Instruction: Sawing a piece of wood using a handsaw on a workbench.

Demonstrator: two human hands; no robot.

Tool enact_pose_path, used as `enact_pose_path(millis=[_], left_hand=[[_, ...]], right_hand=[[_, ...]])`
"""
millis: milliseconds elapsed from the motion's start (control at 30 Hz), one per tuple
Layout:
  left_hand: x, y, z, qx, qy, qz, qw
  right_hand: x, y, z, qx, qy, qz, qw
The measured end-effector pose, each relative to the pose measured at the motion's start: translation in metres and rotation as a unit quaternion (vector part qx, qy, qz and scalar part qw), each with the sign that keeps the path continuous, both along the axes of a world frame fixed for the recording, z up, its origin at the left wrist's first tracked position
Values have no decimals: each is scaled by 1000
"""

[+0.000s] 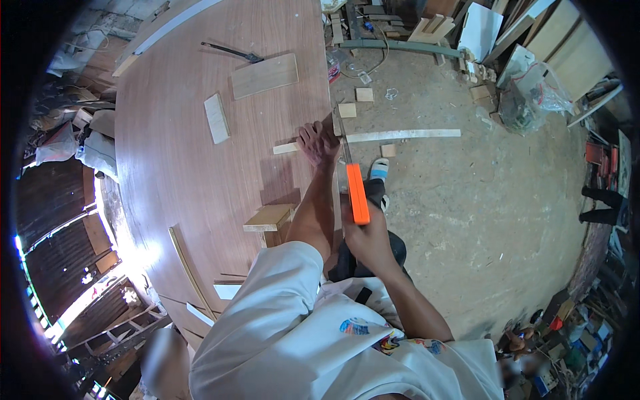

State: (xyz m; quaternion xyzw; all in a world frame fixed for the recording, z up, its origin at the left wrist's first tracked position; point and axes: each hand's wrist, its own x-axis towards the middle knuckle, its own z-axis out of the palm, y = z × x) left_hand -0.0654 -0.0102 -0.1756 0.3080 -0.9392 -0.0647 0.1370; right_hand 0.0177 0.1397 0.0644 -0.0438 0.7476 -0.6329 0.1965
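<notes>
My right hand (367,233) is wrapped around the orange handle of a hand saw (358,193). The saw's thin blade points away from me and crosses a pale wooden strip (413,135) just beyond the table's right edge. My left hand (317,143) presses down over that strip on the tabletop, fingers curled across it. One short end of the strip shows left of my fingers, while the long end juts out over the floor. Whether the teeth have cut into the wood is too small to tell.
The wooden table (200,173) bears a flat board (265,77), a black hammer-like tool (230,51), a pale short board (216,119) and a wooden block (270,217). Small offcuts (364,95) lie on the concrete floor. A plastic bag (533,100) stands among planks, far right.
</notes>
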Motion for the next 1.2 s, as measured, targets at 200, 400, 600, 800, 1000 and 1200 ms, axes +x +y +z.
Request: enact_pose_path(millis=[200,400,600,800,1000,1200], left_hand=[[1,-1,-15,-92,75,-51,992],[-2,-3,-5,-64,34,-27,997],[-4,-6,-6,-36,10,-4,999],[-11,7,-5,15,23,-17,999],[-2,-5,-23,-32,5,-16,999],[-3,-7,-10,9,4,4,1000]], right_hand=[[-39,-15,-24,12,-36,13,999],[-42,-11,-22,38,-25,25,999],[-5,-4,-5,-38,-21,-6,999],[-53,-8,-35,16,-32,34,999],[-21,-1,-24,-8,-52,7,999],[-28,-12,-35,-21,-52,7,998]])
